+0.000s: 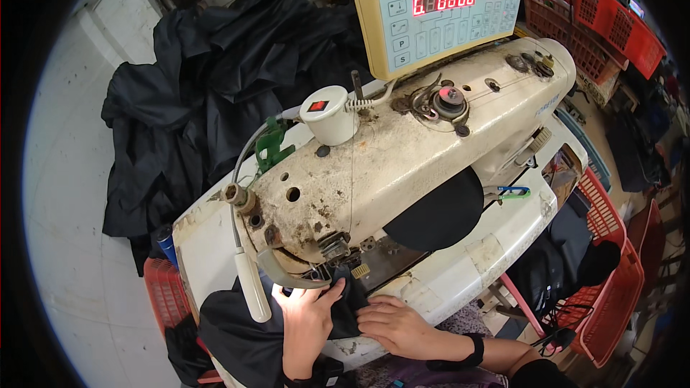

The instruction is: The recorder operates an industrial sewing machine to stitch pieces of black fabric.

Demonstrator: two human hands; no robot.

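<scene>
At the needle end of a worn cream sewing machine (402, 165), my left hand (305, 323) grips a piece of black fabric (241, 327). Its thumb and fingertips press the cloth close beside the presser foot, partly under a curved grey lever (287, 273). Farther right, my right hand (406, 330) has its bent fingers on the edge of the same cloth, at the table's front. The needle and the stitch line are hidden by the machine head and my fingers. A white lamp wand (251, 287) hangs left of my left hand.
A heap of black cloth (215, 93) lies behind and left of the machine. A control panel (453, 21) with lit red digits stands at the back. A black round piece (442, 208) leans under the machine arm. Red baskets (611, 309) stand at the right.
</scene>
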